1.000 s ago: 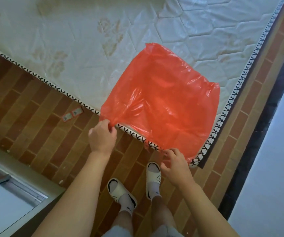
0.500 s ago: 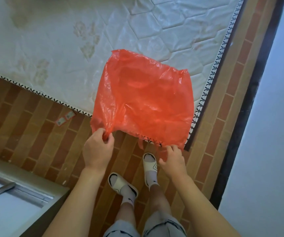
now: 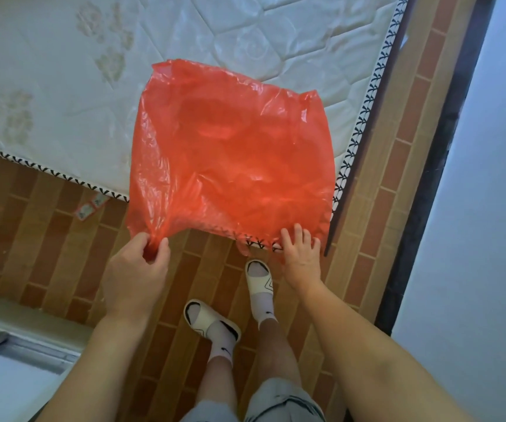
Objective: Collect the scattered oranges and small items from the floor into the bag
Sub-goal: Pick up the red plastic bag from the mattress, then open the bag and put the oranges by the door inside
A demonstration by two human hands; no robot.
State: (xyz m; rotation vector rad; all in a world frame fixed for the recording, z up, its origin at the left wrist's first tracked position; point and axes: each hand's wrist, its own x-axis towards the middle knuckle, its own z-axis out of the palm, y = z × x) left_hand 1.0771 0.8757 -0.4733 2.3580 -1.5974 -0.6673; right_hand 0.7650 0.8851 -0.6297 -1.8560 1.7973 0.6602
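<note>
A thin red plastic bag (image 3: 233, 156) lies spread over the near corner of a white quilted mattress (image 3: 63, 86). My left hand (image 3: 137, 271) pinches the bag's near left corner between thumb and fingers. My right hand (image 3: 300, 255) lies on the bag's near right edge with fingers spread and fairly straight. Faint round shapes show through the plastic. No oranges are in plain sight on the floor.
Two small red-and-white packets (image 3: 89, 207) lie on the brick-patterned floor (image 3: 32, 239) beside the mattress edge. My feet in cream slippers (image 3: 259, 274) stand just below the bag. A pale wall (image 3: 489, 208) runs along the right, a metal-framed ledge (image 3: 17, 345) at lower left.
The bag has slid toward me over the mattress corner. My right hand has opened from a curled hold to spread fingers on the bag's edge. The left keeps its pinch.
</note>
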